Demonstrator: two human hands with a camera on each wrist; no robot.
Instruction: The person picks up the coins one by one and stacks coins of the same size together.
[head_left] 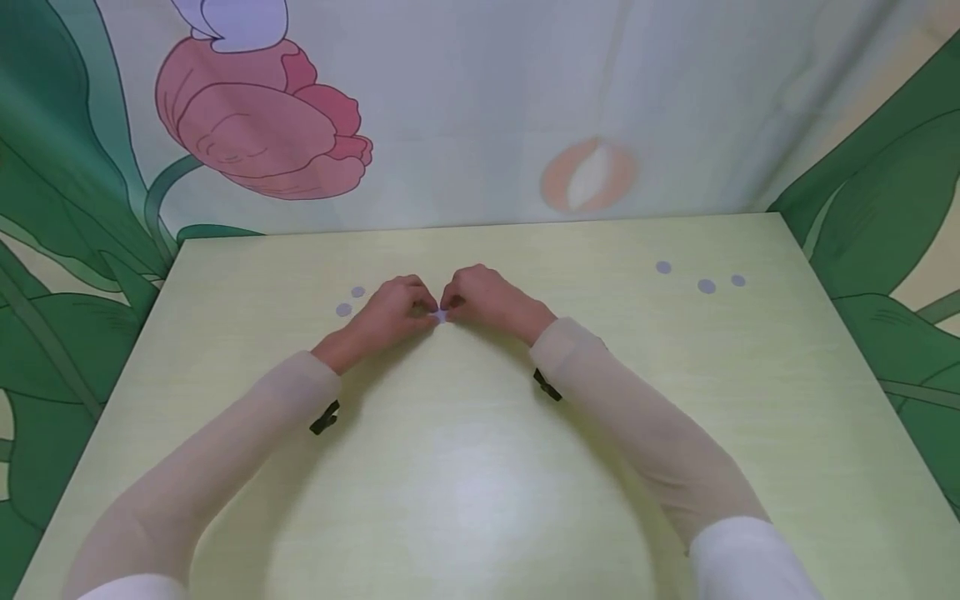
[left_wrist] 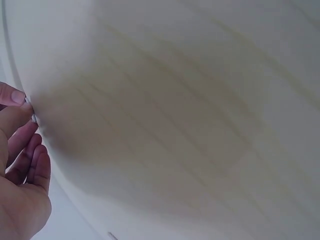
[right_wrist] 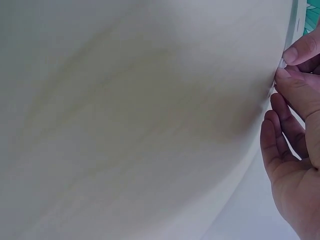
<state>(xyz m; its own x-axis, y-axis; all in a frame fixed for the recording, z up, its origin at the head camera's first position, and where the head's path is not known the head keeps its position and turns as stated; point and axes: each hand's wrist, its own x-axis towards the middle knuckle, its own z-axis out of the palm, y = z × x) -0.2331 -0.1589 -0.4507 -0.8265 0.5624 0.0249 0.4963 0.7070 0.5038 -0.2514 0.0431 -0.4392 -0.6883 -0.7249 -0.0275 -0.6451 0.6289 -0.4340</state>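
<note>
Near the far side of the table, both hands meet at a small pale lavender piece (head_left: 441, 317). My left hand (head_left: 390, 313) pinches its left side between thumb and fingertips. From the right, my right hand (head_left: 491, 300) pinches the same piece. Fingers cover most of it, so its full shape is hidden. In the left wrist view, only a thin pale edge shows at the fingertips of the left hand (left_wrist: 25, 195). The right wrist view likewise has the right hand (right_wrist: 295, 185) at its edge, with fingertips close together.
Two flat lavender discs (head_left: 343, 310) lie left of the hands. Three similar discs (head_left: 707, 287) lie toward the far right of the pale yellow table (head_left: 480, 467). A printed curtain (head_left: 465, 108) hangs behind the table's back edge. Dark clips (head_left: 547, 385) sit under both wrists.
</note>
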